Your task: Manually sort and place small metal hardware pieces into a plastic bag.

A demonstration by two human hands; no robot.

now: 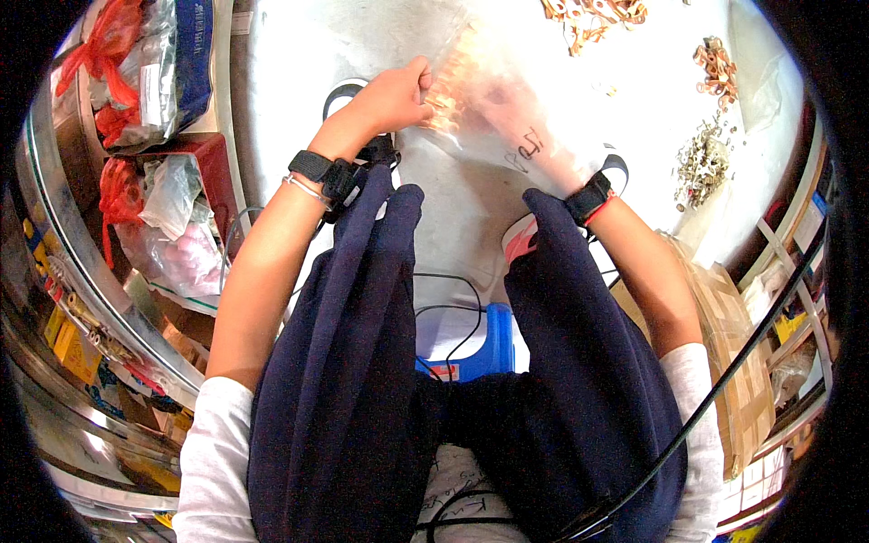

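Observation:
My left hand (398,95) is closed, with its fingers curled against a row of small copper-coloured pieces (451,81). Glare and blur hide what, if anything, lies inside those fingers. On the other side of the row is my right hand (511,104), smeared by motion and washed out by bright light, so its fingers cannot be made out. Both hands are over a pale sheet (299,41) spread in front of my feet. Each wrist wears a black strap.
Loose copper-coloured pieces (597,18) lie at the far right, with another copper heap (715,71) and a pile of small silvery parts (701,167) beyond my right hand. Bags with red ties (109,68) fill the left side. A cardboard box (738,362) stands right; a blue stool (500,339) is beneath me.

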